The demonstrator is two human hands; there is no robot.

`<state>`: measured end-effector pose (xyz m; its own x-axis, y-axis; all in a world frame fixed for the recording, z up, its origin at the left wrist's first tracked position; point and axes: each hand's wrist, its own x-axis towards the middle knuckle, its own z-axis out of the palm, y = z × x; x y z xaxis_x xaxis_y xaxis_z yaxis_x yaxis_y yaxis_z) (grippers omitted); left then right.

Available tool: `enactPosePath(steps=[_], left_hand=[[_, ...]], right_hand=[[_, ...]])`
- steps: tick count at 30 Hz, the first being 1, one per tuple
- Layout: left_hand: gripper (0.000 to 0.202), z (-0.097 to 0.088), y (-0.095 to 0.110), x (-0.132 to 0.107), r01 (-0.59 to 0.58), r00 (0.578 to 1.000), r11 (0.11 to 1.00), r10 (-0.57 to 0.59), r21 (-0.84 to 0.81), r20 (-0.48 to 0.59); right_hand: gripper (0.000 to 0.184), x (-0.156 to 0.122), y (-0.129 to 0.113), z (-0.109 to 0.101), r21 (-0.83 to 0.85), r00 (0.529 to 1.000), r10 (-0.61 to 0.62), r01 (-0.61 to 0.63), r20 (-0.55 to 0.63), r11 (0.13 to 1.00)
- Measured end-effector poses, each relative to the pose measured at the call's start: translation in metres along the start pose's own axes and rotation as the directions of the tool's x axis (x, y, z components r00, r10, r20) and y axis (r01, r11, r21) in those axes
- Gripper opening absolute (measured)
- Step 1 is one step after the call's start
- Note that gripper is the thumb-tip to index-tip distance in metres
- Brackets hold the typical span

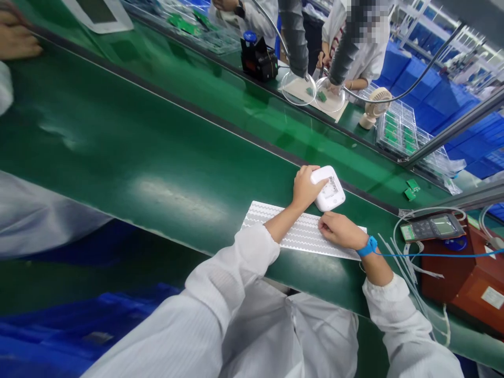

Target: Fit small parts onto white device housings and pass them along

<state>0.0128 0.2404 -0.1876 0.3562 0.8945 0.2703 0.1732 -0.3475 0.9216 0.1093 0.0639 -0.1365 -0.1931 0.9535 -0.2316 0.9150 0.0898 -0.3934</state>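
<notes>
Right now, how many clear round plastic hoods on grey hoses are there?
2. One clear round plastic hood hangs beside the other hood to its right, both beyond the green conveyor belt. More may be hidden.

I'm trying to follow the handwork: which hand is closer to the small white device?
Left. The left hand grips the white device by its side; the right hand rests just short of it, on the white patterned sheet.

I can read nothing here. The panel on the white device [328,189] under my left hand [305,187] is blurred, and so are the meter [433,227] at mid right and the sticker [493,297] on the brown box [460,278].
</notes>
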Motion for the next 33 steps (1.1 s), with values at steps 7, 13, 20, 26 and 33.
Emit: enactPosePath(steps=[7, 13, 20, 26, 33], left_hand=[[0.048, 0.002, 0.001, -0.005, -0.118, 0.984, 0.992, 0.122, -0.038, 0.129], [0.042, 0.0, 0.002, -0.01, -0.166, 0.958, 0.982, 0.182, -0.088, 0.221], [0.04, -0.002, 0.003, -0.01, -0.146, 0.958, 0.986, 0.162, -0.084, 0.237], [0.039, -0.002, 0.004, -0.011, -0.136, 0.96, 0.987, 0.151, -0.081, 0.234], [0.04, -0.003, 0.005, -0.012, -0.115, 0.96, 0.989, 0.135, -0.094, 0.245]], right_hand=[[0.011, -0.012, 0.01, -0.028, 0.306, 0.965, 0.054, 0.029, -0.258, 0.952], [0.015, -0.002, 0.061, -0.061, 0.458, 0.713, 0.315, 0.009, -0.626, 0.889], [0.019, 0.037, 0.086, -0.06, 0.536, 0.718, 0.363, 0.016, -0.594, 0.844], [0.017, 0.045, 0.083, -0.058, 0.481, 0.708, 0.342, -0.004, -0.617, 0.877], [0.016, 0.047, 0.08, -0.054, 0.494, 0.678, 0.368, -0.009, -0.637, 0.87]])
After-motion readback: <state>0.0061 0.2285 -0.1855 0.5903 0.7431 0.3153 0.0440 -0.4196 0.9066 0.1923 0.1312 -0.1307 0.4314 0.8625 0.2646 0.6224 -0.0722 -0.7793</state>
